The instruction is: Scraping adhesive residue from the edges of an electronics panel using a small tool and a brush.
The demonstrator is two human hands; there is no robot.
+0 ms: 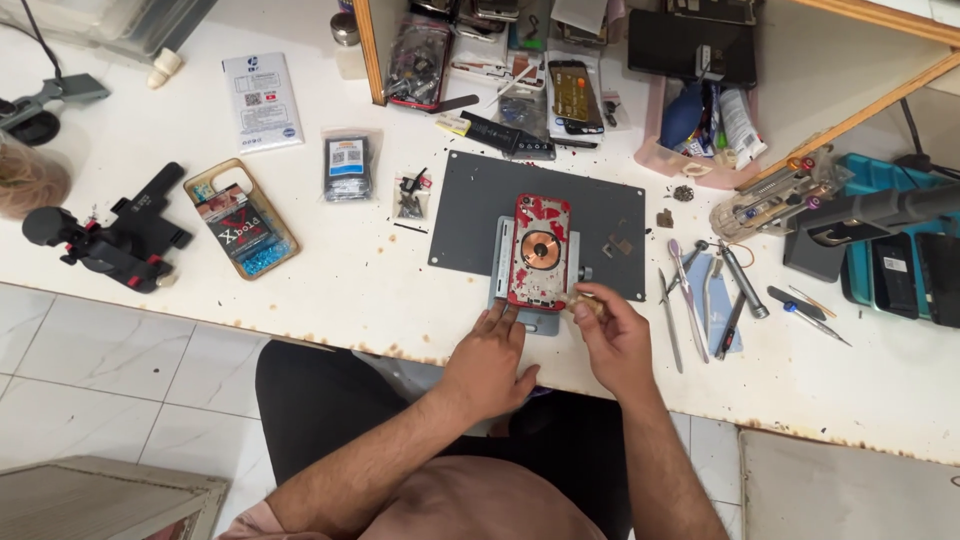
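Opened red phone clamped in a metal holder on the grey mat.
Your left hand rests flat, fingers open, at the holder's base; your right hand pinches a small brownish piece beside the phone's lower corner.

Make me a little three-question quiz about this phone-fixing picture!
1. True or false: the red phone back lies on a grey mat.
2. Which hand rests flat below the phone: A left, B right?
3. What lies right of the mat?

Key:
1. True.
2. A: the left hand; the right hand pinches something small at the phone's lower corner.
3. Tweezers and screwdrivers.
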